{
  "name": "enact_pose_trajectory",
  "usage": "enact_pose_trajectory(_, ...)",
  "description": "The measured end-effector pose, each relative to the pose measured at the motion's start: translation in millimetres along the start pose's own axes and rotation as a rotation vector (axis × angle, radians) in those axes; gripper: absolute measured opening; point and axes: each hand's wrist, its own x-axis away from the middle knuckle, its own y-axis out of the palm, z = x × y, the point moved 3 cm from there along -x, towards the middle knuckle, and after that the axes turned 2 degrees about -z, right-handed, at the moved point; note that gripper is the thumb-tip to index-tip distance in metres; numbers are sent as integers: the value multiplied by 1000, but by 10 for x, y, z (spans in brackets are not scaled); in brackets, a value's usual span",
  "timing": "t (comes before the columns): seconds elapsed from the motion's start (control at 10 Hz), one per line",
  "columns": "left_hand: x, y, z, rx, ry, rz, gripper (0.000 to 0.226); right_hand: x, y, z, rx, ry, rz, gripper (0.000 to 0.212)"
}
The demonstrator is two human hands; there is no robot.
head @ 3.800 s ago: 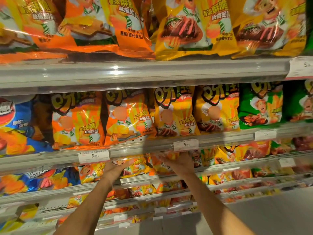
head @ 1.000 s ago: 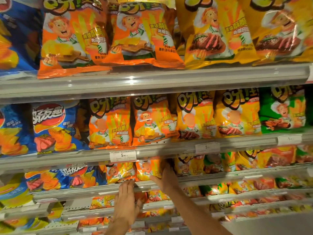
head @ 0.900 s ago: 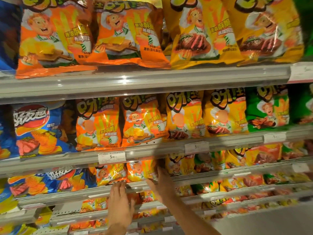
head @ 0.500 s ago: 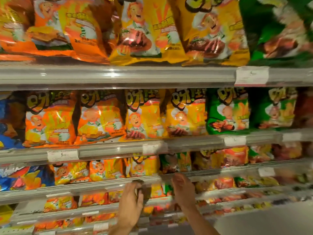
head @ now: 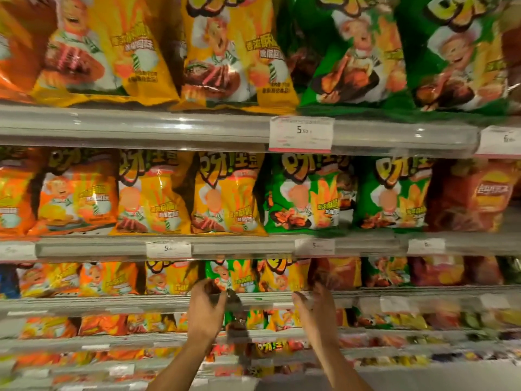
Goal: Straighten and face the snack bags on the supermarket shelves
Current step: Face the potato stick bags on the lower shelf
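**Third shelf row: facing in progress**

Both hands are being held at the shelf lip. The left hand (head: 207, 307), fingers curled, is being brought against the lower corner of the glossy green foil snack bag (head: 231, 275); contact is blurred. The right hand (head: 317, 304) is being raised, fingers loosely spread, just below the yellow foil bag (head: 282, 275). Squaring these bags is judged next.

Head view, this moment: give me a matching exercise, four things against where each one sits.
Things:
1. big green bags
2. small green bag
3. price tag reading 5.90
4. left hand

Places:
A. on the top shelf rail
B. top shelf, right of the yellow bags
C. at the third shelf's edge, below the small green bag
D. third shelf down, between yellow bags

Pairs: 1-B, 2-D, 3-A, 4-C
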Motion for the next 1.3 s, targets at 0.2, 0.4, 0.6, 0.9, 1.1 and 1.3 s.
enact_pose_trajectory(0.2,-250,14,218,87,-5,8,37,-362,121,-60,32,-125,-139,103)
enact_pose_trajectory(0.4,-568,163,76,137,-142,-151,67,-644,275,-95,-65,-133,-242,108)
enact_pose_trajectory(0.6,-763,232,9,185,-278,-205,63,-782,297,-144,-24,-153,-325,112)
enact_pose_trajectory(0.9,-696,88,170,179,-300,-171,63,-749,266,-246,45,-177,-154,89)
enact_pose_trajectory(1.1,-706,-26,224,388,-349,-267,47,-648,232,-417,66,-205,-165,99)
enact_pose_trajectory(1.3,-623,-176,317,206,-363,-239,69,-594,219,-457,50,-152,-145,87)
